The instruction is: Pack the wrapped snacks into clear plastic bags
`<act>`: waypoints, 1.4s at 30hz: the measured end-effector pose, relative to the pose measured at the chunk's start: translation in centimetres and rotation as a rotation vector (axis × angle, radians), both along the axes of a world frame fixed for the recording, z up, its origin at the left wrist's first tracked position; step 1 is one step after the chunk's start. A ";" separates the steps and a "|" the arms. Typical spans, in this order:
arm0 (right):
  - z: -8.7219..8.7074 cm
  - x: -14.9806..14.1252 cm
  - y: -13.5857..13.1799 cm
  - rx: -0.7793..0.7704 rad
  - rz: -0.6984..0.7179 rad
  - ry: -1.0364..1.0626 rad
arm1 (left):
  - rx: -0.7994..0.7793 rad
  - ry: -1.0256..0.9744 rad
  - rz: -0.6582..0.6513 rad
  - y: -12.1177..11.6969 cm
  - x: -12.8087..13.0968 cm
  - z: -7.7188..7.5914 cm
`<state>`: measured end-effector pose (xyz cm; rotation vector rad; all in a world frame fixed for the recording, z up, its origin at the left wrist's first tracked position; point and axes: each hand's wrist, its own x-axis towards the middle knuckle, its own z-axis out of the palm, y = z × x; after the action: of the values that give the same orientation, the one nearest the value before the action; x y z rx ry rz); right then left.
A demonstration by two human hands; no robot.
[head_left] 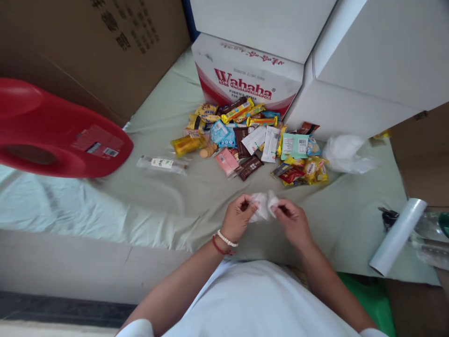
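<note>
While L hand (236,218) & R hand (295,223) pinch crumpled, flimsy white film (259,208), edges look blurry (1 pc/2, can't tell).

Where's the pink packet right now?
In the head view, the pink packet lies near the middle, at the near edge of the pile, just left of a dark brown packet, beyond the left hand.

Thin plastic film (258,208), one lot: white, semi-translucent, soft, crumpled, unmarked as far as visible. Gathered in two bunched portions side by side, the broader in the left hand (239,217), the narrower, more upright, in the right hand (292,220). Whether the portions join cannot be told. Position: pinched between fingertips, over pale green cloth (196,201).
</note>
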<state>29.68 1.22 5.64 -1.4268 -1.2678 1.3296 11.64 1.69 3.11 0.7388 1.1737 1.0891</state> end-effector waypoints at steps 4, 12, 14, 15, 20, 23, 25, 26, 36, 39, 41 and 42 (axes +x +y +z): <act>0.8 1.5 1.4 -0.127 -0.387 0.434 | 0.060 -0.128 0.104 2.1 -1.2 0.9; 2.8 1.5 -0.7 -0.275 -0.288 0.490 | 0.415 0.252 -0.183 1.3 -1.4 4.2; 2.5 0.9 -1.3 -0.295 -0.142 0.385 | 0.428 0.246 -0.344 0.0 -0.4 3.9; 2.3 0.8 -1.5 -0.291 -0.085 0.322 | 0.409 0.245 -0.363 -0.6 0.0 3.5; 1.6 2.2 -1.9 -0.194 -0.068 0.094 | 0.129 0.209 -0.163 -1.1 -0.7 2.0; 2.1 2.2 -1.9 -0.090 0.083 -0.068 | 0.020 0.031 -0.249 -1.3 -0.9 2.4; 2.5 1.4 -2.0 0.014 0.250 -0.190 | 0.011 -0.064 -0.314 -1.5 -0.3 2.7; 2.6 0.9 -2.0 0.062 0.289 -0.236 | 0.016 -0.078 -0.304 -1.6 0.0 2.7; 1.7 2.2 -2.1 -0.196 -0.205 0.211 | -0.091 -0.125 0.066 -0.8 -1.9 0.7; 1.5 2.2 -2.1 -0.312 -0.256 0.387 | -0.101 -0.197 0.054 -1.0 -1.9 1.1; 1.3 2.1 -2.3 -0.342 -0.263 0.437 | -0.089 -0.180 0.043 -1.1 -1.9 1.1; 1.2 2.1 -2.4 -0.339 -0.264 0.447 | -0.070 -0.138 0.050 -1.2 -2.0 1.1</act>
<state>31.76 -1.16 6.81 -1.3570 -0.5625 1.6123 9.67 0.49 4.18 0.5739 1.1112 1.1169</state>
